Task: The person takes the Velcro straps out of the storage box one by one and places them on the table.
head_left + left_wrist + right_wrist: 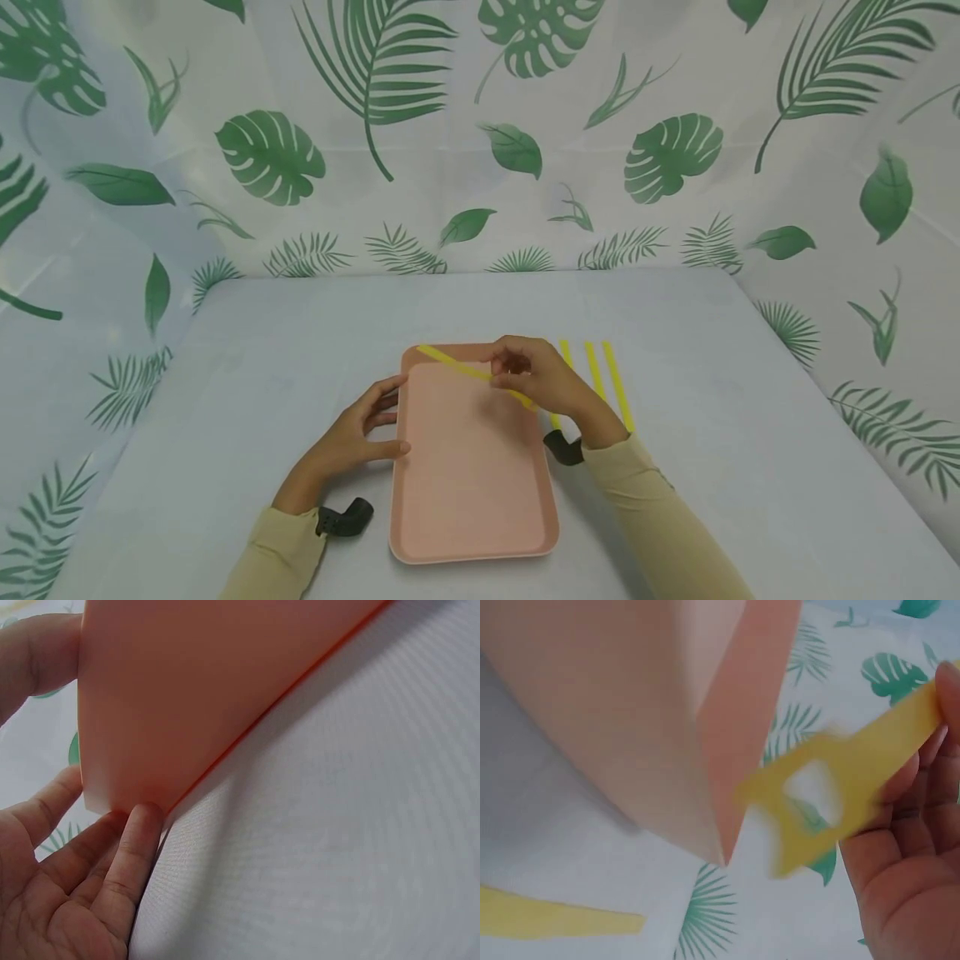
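Note:
A shallow pink tray [472, 467] lies on the white table. At its left side my left hand [352, 433] grips the rim; in the left wrist view the thumb and one finger reach over the edge while other fingertips touch the outer wall. Above the tray's upper right part, my right hand [536, 375] pinches a flat yellow strip [453, 364] between thumb and fingers. In the right wrist view this strip [889, 742] has a blurred, wider end with a hole and a notch. It slants over the tray; whether it touches cannot be told.
Right of the tray lie three more yellow strips [618, 386], roughly side by side, partly covered by my right hand and forearm. A black wrist device [564, 448] sits on each wrist. A leaf-patterned cloth [555, 200] stands behind the white table [300, 333].

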`<state>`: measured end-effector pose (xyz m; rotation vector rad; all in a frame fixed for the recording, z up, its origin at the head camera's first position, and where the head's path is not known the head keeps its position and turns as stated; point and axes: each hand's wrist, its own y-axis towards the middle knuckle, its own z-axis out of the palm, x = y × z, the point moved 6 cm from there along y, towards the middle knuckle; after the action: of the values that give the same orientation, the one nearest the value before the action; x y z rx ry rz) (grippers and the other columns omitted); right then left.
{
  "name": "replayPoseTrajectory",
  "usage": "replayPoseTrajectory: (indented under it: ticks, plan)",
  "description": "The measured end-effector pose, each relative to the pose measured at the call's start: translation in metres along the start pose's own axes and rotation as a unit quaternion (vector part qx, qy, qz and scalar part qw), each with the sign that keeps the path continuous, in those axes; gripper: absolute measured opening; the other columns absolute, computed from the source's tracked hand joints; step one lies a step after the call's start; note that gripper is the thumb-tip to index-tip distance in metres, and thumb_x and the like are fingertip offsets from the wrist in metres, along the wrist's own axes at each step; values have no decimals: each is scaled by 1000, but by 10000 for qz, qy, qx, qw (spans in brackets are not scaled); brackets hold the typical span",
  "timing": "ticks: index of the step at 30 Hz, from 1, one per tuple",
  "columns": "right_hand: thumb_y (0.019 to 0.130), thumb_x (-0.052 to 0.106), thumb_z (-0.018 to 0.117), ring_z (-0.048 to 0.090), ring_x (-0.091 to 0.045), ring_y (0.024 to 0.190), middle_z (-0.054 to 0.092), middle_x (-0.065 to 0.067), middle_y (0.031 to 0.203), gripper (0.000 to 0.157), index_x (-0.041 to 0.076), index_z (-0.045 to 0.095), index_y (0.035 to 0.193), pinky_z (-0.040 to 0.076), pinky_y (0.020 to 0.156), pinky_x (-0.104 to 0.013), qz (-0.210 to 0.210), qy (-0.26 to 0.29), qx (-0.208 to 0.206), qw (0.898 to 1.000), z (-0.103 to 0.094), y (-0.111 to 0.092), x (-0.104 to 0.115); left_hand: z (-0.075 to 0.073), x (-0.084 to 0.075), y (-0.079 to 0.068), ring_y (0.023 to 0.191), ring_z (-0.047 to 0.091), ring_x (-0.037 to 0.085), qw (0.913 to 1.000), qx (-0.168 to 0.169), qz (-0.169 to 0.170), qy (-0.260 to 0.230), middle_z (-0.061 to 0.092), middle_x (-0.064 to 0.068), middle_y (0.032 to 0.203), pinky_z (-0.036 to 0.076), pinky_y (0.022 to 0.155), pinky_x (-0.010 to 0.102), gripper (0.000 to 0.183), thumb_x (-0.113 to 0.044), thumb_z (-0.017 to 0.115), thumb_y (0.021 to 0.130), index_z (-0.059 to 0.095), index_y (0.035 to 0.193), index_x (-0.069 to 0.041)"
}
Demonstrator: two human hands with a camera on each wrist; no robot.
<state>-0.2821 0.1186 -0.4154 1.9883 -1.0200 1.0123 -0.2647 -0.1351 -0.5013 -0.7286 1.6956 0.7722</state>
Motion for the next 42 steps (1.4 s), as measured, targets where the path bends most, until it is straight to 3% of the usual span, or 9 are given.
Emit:
replayPoseTrajectory:
  ticks: [4,8,15,25,32,42]
  plan:
    - [89,-6,69,57,-18,78,61,-9,90,26,-5,69,116,52,69,-22,128,356,-297,9988,-7,-3,3,0,0,1,133,44,41,10000,33,12,-43,36,22,153,46,106,26,89,-10,80,84,27,155,-4]
    - [91,-4,68,59,-19,85,61,-12,96,24,-6,69,115,53,75,-23,221,312,-499,9980,-12,-8,4,1,0,1,132,45,41,10000,57,-14,-43,36,23,153,46,105,25,89,-10,80,84,27,155,-4]
    - [93,-4,65,65,-22,87,62,-15,100,17,-6,62,110,61,72,-44,478,696,-505,9951,-16,-14,-2,2,-1,3,134,44,41,10000,72,5,-21,36,23,153,46,106,25,90,-10,80,83,27,155,-4]
    - [94,-3,64,66,-20,85,61,-23,104,22,-4,60,116,62,69,-38,536,908,-567,9928,-29,-28,-12,3,-1,3,134,43,42,10000,33,2,-45,35,24,153,46,105,26,90,-11,81,83,27,155,-2]
    - [95,-2,63,65,-17,85,54,-16,102,32,-7,54,126,62,69,-38,794,969,-737,9894,-43,-40,-22,5,-1,3,134,43,43,10000,14,-3,-66,35,25,153,46,105,26,90,-10,81,83,27,155,-1]
    - [97,1,61,65,-17,83,56,-18,105,41,-9,46,134,62,70,-37,1130,953,-787,9859,-56,-54,-40,3,-2,1,135,41,43,10000,-12,57,-61,35,24,153,46,104,23,89,-8,80,83,27,154,-1]
